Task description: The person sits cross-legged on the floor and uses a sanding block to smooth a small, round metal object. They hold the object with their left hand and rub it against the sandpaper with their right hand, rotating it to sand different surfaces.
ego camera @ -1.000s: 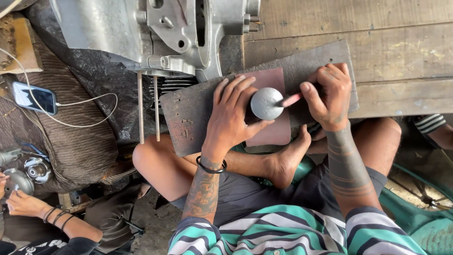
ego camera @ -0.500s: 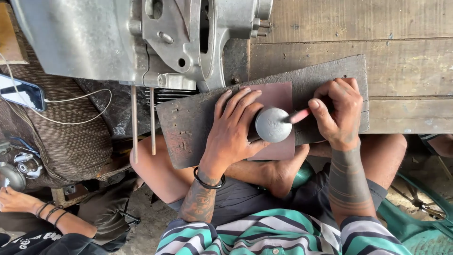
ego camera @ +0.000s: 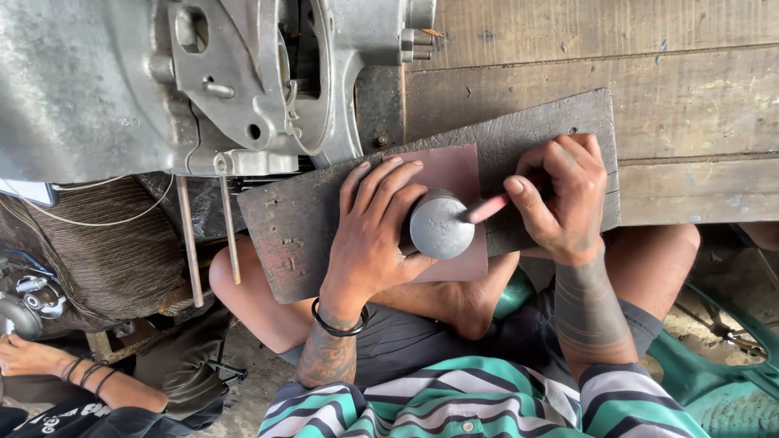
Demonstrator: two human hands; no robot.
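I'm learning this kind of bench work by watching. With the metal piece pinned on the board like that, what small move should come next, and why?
Probably a short stroke of the pink-tipped tool across the piston top. The left hand already clamps the piston against the reddish sheet on the plank, and the right hand has the tip at its rim.

No packages, labels or signs

At the left edge, a sliver of a pale flat phone with a white cable; its screen cannot be made out.
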